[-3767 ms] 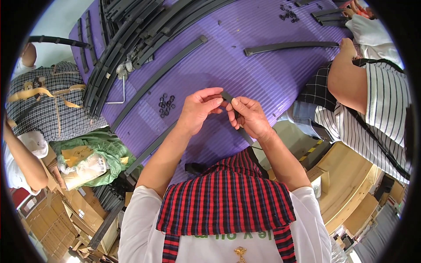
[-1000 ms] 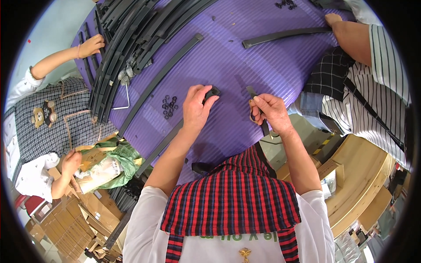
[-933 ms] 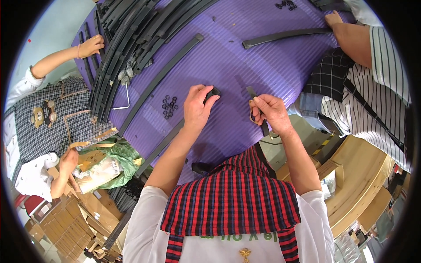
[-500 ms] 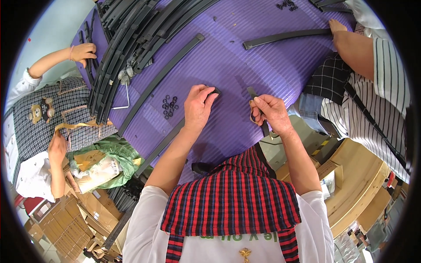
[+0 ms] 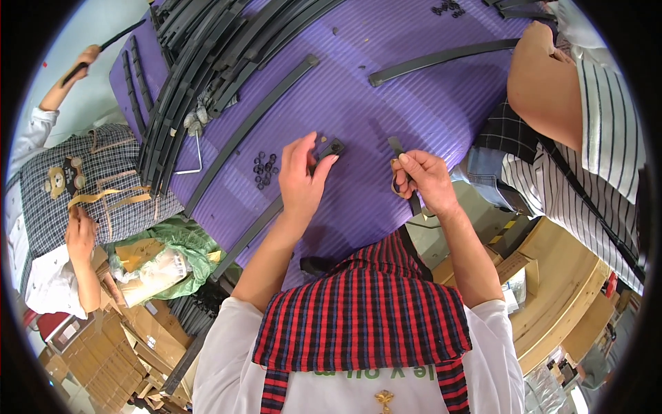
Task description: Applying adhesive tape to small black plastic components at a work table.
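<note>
My left hand (image 5: 302,176) is open, with thumb and fingers spread to either side of the end of a long black strip (image 5: 334,148) that resembles a wiper blade. The thumb tip is close to that end; whether it touches cannot be made out. The strip runs under my hand and forearm toward the near left edge. In my right hand (image 5: 426,178), closed fingers grip a flat, dark blade-like tool (image 5: 395,144). Its tip points away from me, and a dark piece shows below the fingers. Beside my left hand lie several small black rings (image 5: 265,170).
A purple ribbed mat (image 5: 358,200) covers the table. Black curved strips (image 5: 214,62) are heaped at the far left, near a bent metal rod (image 5: 199,153). Single strips lie at left (image 5: 252,131) and far right (image 5: 441,61). Co-workers' hands are at left (image 5: 81,62) and right (image 5: 541,41).
My left hand has loosened its pinch on the strip's end and spread its fingers. My right hand has barely moved. The left co-worker has lifted a black strip off the table.
</note>
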`<state>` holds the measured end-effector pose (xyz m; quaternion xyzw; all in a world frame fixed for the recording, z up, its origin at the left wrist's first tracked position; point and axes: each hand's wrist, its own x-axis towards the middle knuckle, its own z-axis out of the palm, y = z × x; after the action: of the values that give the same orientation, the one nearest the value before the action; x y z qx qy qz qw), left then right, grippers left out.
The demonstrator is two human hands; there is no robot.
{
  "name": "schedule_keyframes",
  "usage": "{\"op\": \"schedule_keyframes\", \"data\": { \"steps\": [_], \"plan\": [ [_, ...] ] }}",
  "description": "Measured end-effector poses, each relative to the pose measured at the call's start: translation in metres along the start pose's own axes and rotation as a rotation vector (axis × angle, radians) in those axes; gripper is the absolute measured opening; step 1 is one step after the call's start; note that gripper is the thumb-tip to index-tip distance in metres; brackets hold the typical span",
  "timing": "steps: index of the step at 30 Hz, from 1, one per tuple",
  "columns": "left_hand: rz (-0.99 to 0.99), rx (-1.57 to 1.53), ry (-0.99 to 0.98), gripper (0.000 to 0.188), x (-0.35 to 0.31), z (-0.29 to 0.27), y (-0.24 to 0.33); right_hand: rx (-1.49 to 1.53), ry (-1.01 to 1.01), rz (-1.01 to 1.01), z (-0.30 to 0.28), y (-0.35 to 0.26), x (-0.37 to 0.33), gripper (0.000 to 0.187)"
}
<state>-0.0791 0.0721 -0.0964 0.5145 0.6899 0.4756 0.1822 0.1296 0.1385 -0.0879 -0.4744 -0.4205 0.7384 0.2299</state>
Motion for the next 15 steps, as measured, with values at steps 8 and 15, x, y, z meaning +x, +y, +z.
{"op": "schedule_keyframes", "data": {
  "steps": [8, 15],
  "plan": [
    [-0.7, -0.612, -0.457, 0.028, -0.007, -0.023, 0.03, -0.121, -0.181, -0.016, 0.044, -0.001, -0.021, 0.024],
    [-0.709, -0.515, -0.428, 0.02, 0.0, -0.019, 0.015, -0.225, -0.194, 0.018, 0.061, -0.007, -0.01, 0.027]
  ]
}}
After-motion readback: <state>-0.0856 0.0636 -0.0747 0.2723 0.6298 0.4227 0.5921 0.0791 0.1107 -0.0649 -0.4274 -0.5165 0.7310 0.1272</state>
